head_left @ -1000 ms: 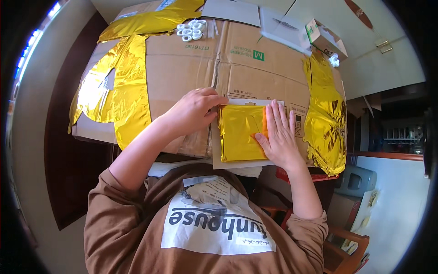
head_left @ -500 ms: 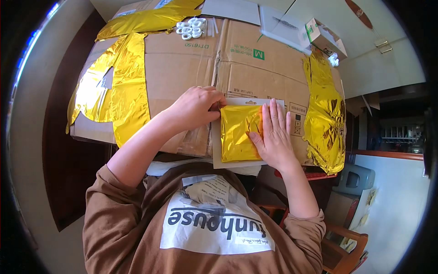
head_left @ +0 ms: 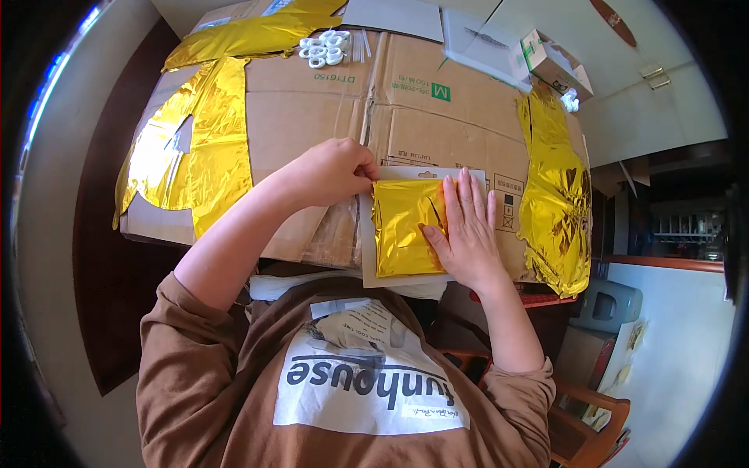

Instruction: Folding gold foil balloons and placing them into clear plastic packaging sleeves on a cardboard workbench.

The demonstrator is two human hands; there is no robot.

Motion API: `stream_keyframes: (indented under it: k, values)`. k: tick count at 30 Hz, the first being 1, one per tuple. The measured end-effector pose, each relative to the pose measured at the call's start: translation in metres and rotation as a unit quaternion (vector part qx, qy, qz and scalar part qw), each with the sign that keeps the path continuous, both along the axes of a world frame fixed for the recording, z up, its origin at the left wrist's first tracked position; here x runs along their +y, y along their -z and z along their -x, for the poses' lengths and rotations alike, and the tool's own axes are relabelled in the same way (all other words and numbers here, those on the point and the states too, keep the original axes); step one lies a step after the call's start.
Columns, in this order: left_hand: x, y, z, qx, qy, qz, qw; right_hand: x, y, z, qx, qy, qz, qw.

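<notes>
**Folded gold foil held flat on a backing card**

The left hand [head_left: 331, 168] is closed, its fingertips pressed together in a pinching grip on the top left corner of the folded gold foil [head_left: 402, 226]. The right hand [head_left: 464, 226] lies open, fingers spread and laid flat, palm down, over the right edge of the same foil; this grip presses rather than pinches.

The foil is a shiny, creased rectangle lying between the two grips, directly on a pale backing card [head_left: 367, 261]. The card shows as a border to the left of and below the foil, and above it beside the left grip.

Card and foil rest on flattened brown cardboard [head_left: 312, 109] that covers the worktop. Well to the left of the left grip a large gold foil sheet [head_left: 207, 148] is spread over the cardboard. Just to the right of the right grip a long crumpled strip of gold foil [head_left: 555, 203] runs down the cardboard's edge. Far beyond both grips sits a cluster of small white rings [head_left: 324, 48], and further right a small open box [head_left: 554, 66]. The person wears a brown sweatshirt [head_left: 195, 382].
</notes>
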State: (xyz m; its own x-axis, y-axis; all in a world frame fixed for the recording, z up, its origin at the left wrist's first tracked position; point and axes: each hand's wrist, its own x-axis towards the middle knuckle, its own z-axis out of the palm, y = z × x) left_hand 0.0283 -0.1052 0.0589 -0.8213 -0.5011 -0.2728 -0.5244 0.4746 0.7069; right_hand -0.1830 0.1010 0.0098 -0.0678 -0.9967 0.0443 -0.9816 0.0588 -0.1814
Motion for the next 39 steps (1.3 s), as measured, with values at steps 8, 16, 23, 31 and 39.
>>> stream_keyframes:
  k: [8,16,23,31,39]
  values:
    - [0.019,0.001,-0.002,-0.002,-0.051,0.065,0.997,0.001,0.002,0.000,-0.001,-0.002,0.011,1.000]
    - [0.030,0.023,-0.004,0.011,-0.069,0.172,0.983,0.001,0.001,-0.001,0.008,-0.004,0.008,1.000]
    - [0.036,0.025,-0.005,0.055,-0.099,0.196,0.974,0.002,0.003,-0.002,0.012,0.001,0.015,1.000]
    - [0.047,0.037,-0.003,0.066,-0.121,0.298,0.945,0.001,0.002,-0.003,0.015,0.000,0.023,1.000]
    - [0.046,0.036,-0.020,0.249,-0.039,0.339,0.906,0.001,0.001,-0.005,0.020,-0.002,0.027,0.999]
